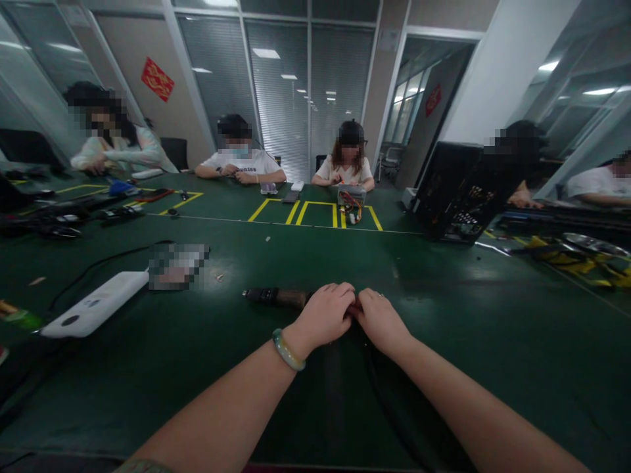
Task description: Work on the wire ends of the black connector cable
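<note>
A long dark corded tool (pixel 271 297) lies across the green table in front of me. Its ribbed black nose points left, and the body behind it is brownish. My left hand (pixel 324 314) is closed over the rear part, with a green and white bangle on the wrist. Fingers bent, my right hand (pixel 382 322) meets the left at the tool's rear end. What the right fingertips hold is hidden between the two hands. A black cable (pixel 377 387) runs from under my right hand toward the table's near edge.
At left lie a white power strip (pixel 101 303) and a blurred-out flat item (pixel 178 266). A black computer case (pixel 451 190) stands at right, near yellow straps (pixel 572 256). Several people sit around the green table (pixel 221 394), which bears yellow tape outlines (pixel 318 203).
</note>
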Available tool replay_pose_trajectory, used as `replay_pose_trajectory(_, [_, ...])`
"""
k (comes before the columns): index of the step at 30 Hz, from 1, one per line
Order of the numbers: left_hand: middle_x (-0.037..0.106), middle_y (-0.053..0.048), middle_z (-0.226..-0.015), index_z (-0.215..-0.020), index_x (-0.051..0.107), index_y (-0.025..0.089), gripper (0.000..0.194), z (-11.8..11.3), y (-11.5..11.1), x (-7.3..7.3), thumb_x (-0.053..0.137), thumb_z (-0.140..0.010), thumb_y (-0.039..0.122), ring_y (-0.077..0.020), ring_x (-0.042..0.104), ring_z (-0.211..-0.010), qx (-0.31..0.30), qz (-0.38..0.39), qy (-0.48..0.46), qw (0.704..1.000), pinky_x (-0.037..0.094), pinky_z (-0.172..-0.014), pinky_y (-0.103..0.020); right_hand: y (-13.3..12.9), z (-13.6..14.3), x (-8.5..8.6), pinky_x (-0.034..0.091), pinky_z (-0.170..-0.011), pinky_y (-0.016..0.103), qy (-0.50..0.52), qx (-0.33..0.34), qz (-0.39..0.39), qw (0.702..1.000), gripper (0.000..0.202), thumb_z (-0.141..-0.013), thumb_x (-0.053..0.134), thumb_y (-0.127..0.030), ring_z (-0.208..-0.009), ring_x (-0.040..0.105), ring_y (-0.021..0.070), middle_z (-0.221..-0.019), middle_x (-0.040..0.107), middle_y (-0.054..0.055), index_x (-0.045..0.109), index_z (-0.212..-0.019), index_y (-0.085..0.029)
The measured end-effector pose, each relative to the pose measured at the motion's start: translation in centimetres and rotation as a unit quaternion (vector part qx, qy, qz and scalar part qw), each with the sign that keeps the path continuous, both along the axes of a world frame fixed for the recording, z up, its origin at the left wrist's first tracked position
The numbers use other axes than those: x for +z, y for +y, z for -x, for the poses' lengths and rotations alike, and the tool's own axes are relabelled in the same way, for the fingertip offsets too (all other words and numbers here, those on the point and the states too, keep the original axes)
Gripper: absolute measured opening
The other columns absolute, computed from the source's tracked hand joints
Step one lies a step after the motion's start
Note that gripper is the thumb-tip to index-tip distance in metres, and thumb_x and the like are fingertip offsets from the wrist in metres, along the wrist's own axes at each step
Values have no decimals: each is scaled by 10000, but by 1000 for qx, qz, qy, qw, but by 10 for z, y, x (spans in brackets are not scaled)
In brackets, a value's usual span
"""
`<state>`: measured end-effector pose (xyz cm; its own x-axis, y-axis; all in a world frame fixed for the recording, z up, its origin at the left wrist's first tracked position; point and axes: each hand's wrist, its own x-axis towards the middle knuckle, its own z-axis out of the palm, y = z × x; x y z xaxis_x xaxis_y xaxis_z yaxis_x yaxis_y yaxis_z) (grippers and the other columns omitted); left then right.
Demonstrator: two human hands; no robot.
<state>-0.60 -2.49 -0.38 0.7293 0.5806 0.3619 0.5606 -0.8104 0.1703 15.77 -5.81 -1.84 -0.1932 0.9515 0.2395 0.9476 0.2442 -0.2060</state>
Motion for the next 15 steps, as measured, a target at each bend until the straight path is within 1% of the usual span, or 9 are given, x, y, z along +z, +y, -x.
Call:
replay_pose_trajectory(2, [510,-81,-1269,-1009,541,181,230,1,-1,1,594,-785,189,-227,476,-1194,-11,-10,-19,1000,295,-1093,-453,-1,2,-1,409,-808,344,-5,-8,-1,1000,68,-928,497,-201,-876,568,242,-935,594,89,548,-892,-174])
replay_pose_trajectory(4, [478,-87,-1333,-1104,524,181,330,2,-2,4,601,-783,203,-226,411,-1272,-20,-17,-38,999,217,-1136,-467,-1,1,-1,404,-846,343,-8,-17,2,1000,63,-925,493,-197,-913,566,243,-962,595,93,550,-925,-171])
replay_pose_trajectory(6, [468,-81,-1356,-1197,493,189,410,3,-3,7,591,-799,212,-218,376,-1306,-29,-21,-53,998,201,-1146,-466,-1,-8,1,400,-873,336,-7,-33,9,999,68,-922,496,-211,-932,568,236,-970,601,86,555,-922,-178])
replay_pose_trajectory(8, [466,-70,-1368,-1257,466,202,445,5,-4,10,572,-824,208,-207,355,-1326,-41,-25,-65,997,205,-1147,-466,-3,-27,5,413,-866,330,-4,-60,22,998,96,-920,502,-252,-917,579,226,-954,610,74,563,-881,-190])
replay_pose_trajectory(9, [465,-67,-1371,-1269,463,207,445,6,-4,12,563,-836,203,-204,350,-1331,-48,-26,-68,996,210,-1145,-470,-6,-41,7,429,-836,327,-1,-80,30,996,125,-915,509,-282,-894,589,224,-932,615,68,566,-844,-196])
replay_pose_trajectory(11, [474,-65,-1367,-1266,477,213,415,7,-5,12,548,-857,203,-203,362,-1325,-61,-21,-69,996,227,-1135,-485,-16,-79,11,467,-708,311,4,-128,52,990,199,-911,496,-339,-808,612,222,-870,625,65,574,-785,-205])
replay_pose_trajectory(13, [498,-56,-1346,-1249,498,220,377,7,-4,9,540,-874,214,-195,405,-1296,-77,-2,-61,995,257,-1122,-481,-35,-131,14,473,-631,321,3,-184,63,981,230,-899,483,-343,-735,625,234,-828,630,88,580,-746,-201])
replay_pose_trajectory(15, [520,-38,-1324,-1232,519,233,348,6,-2,3,541,-884,231,-180,444,-1262,-98,29,-46,994,296,-1108,-443,-64,-192,16,468,-548,329,-2,-246,80,966,261,-890,468,-349,-658,633,253,-776,632,118,595,-720,-196])
